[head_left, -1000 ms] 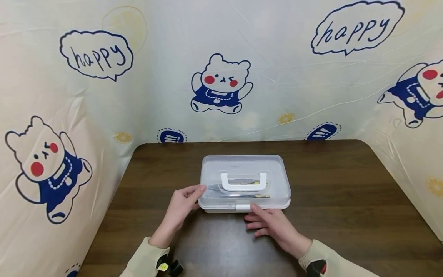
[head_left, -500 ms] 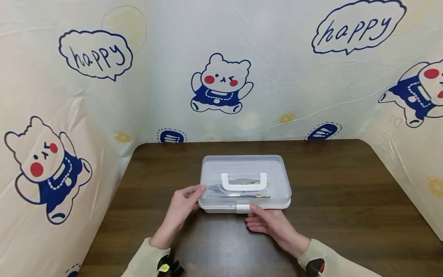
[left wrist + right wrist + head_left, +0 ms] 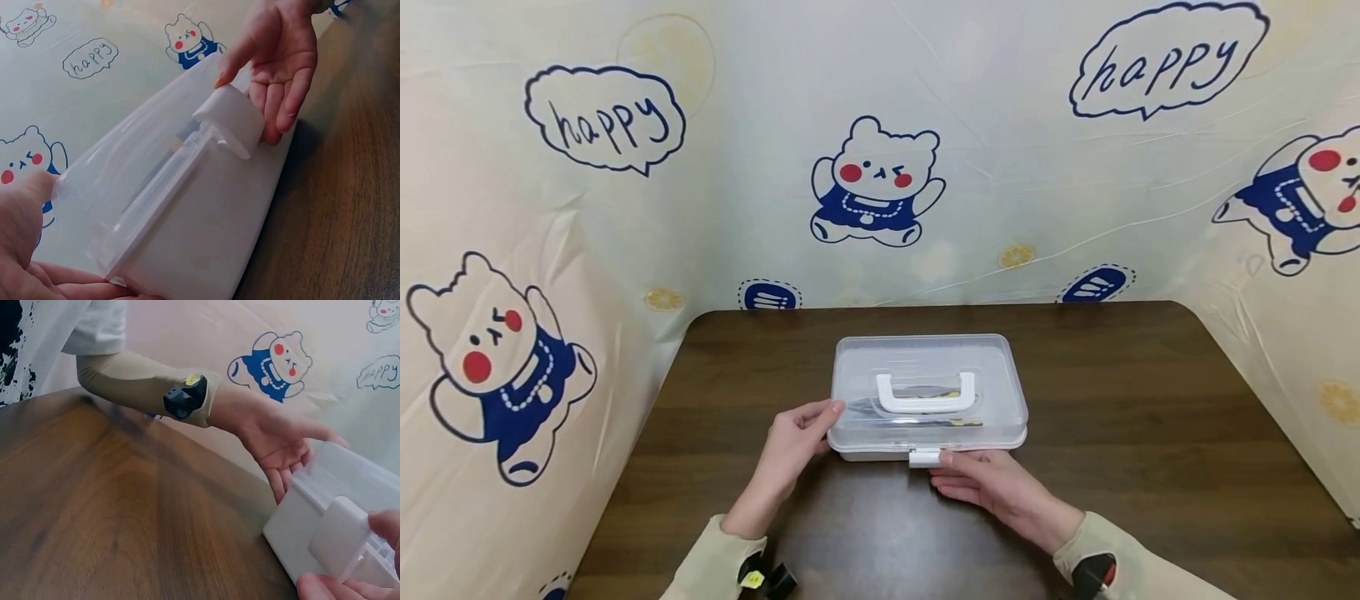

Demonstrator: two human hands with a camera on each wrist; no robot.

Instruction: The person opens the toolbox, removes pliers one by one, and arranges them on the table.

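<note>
A clear-lidded plastic storage box with a white carry handle lies on the brown table, its lid down. Through the lid I see slim grey items with yellow parts; their kind is unclear. My left hand grips the box's left end, thumb on the lid's edge and fingers low along the side. At the front, the white latch stands tilted outward from the box wall. My right hand holds this latch, thumb on its upper edge and fingers below, as the right wrist view also shows.
The wooden table extends to both sides and in front of the box. Behind and beside it hangs a pale cloth printed with bears and "happy" bubbles. Each forearm wears a sleeve with a dark wrist device.
The latch has swung outward and down from the front of the box, with my right thumb moving down along with it. My left hand keeps its place on the box.
</note>
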